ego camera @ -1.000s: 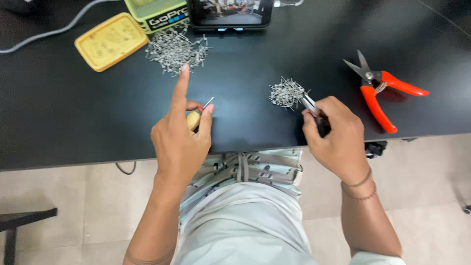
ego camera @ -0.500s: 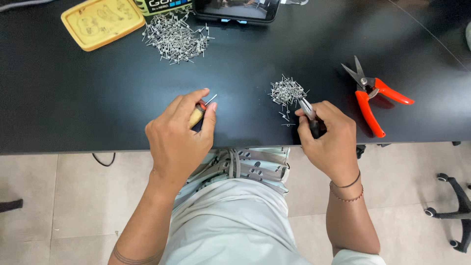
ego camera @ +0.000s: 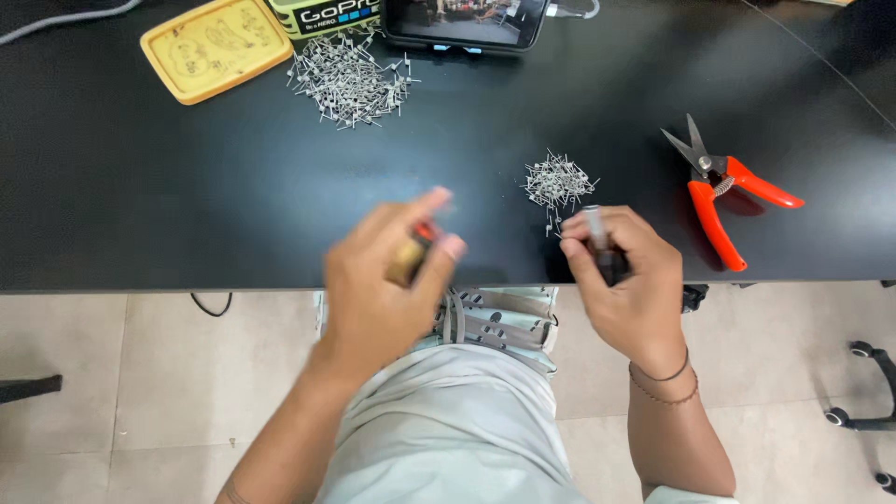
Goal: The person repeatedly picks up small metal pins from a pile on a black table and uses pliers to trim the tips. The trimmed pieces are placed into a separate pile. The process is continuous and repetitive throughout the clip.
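Black worktop (ego camera: pixel 168 205) carries two heaps of small metal pins: a larger pile (ego camera: pixel 350 79) at the far edge and a smaller pile (ego camera: pixel 557 179) just beyond the right hand (ego camera: pixel 621 280).

Right hand: grip closed around a slim dark tool (ego camera: pixel 602 247), its pale tip pointing toward the smaller pile, close to the nearest stray pins. Left hand (ego camera: pixel 387 280): blurred by motion; grip closed on a small tan and red object (ego camera: pixel 413 252), held above the near edge of the worktop.

Risks, as judged:
- Both hands work at the very edge; a pin released here could drop to the floor tiles or onto the lap.
- Loose pins lie scattered around both piles; a sweeping wrist could spread them further.
- Red-handled snips (ego camera: pixel 719 191) lie open, blades up-table, near the right hand; a careless reach could meet the points.

Not determinable:
- What the tan and red object is; blur hides its form.
- Whether a pin sits in either tool.
- Yellow tray (ego camera: pixel 217 49), green box (ego camera: pixel 327 14) and phone (ego camera: pixel 464 21) are cut off by the top edge.
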